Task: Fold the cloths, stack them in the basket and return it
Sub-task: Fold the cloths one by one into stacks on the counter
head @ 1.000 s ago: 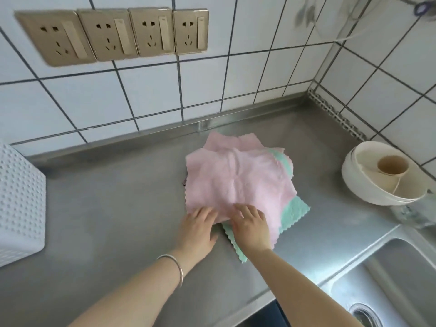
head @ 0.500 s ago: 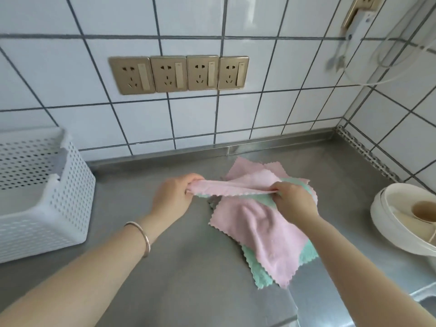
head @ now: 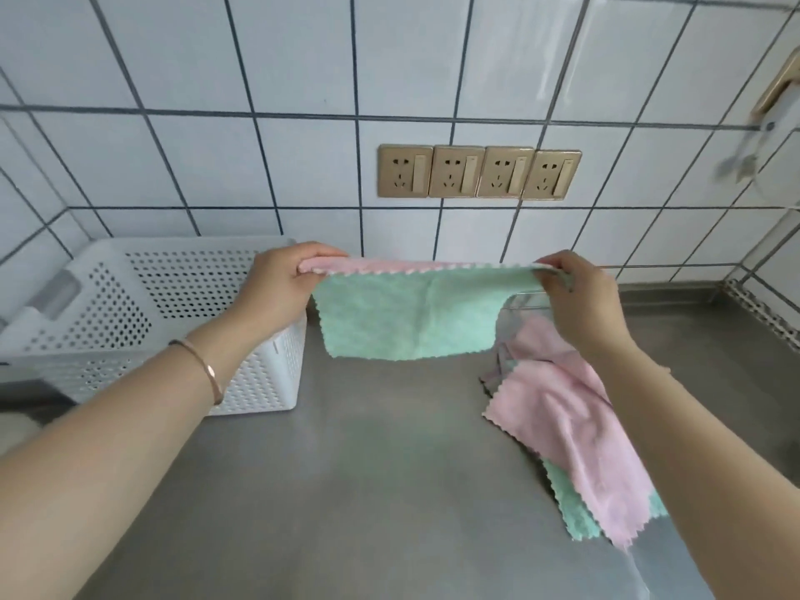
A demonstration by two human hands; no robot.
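Since the earlier frame the cloth (head: pixel 409 313) has risen off the pile (head: pixel 571 430) at lower right. The left hand (head: pixel 281 281) and right hand (head: pixel 578 292) pinch its top corners, long edge stretched level across mid-frame; the basket (head: pixel 143 322) sits left, nearest the left hand.

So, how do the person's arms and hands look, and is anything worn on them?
Both forearms are bare, with no sleeves in view. The left hand has a thin rose-gold bangle on its wrist. The right hand shows no jewellery, glove or marking.
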